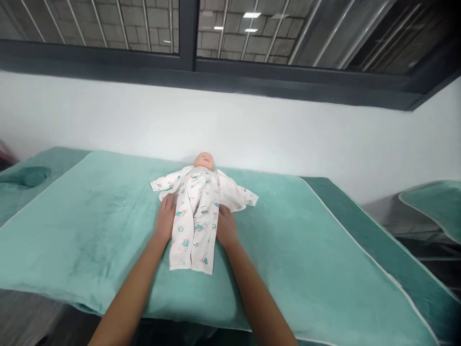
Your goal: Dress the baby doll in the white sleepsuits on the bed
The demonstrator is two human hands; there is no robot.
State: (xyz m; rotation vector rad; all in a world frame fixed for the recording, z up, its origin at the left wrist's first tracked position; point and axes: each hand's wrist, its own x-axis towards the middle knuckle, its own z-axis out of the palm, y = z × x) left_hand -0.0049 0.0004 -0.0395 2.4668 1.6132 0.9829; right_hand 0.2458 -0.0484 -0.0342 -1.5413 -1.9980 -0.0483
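Saw a pinkish, smooth-headed doll (204, 161) face up on a pale green, plush-covered bed (288, 264), head close to the far edge, just in front of a white wall (230, 127). Noted a white, printed, long-sleeved cloth shirt (229, 192) around the shoulders, open, with its 2 sleeves spread toward the bed's left and right ends. Found white cloth trousers with a teal-and-red print (194, 221) stretched lengthwise from the doll's chest toward the near edge, with 2 cuffs short of it. Had the left hand (166, 216) against the trousers' left side, near the shirt hem, and the right hand (226, 226) against their right side, fingers extended on the left, partly hidden on the right. Could not tell any grasp on the cloth.
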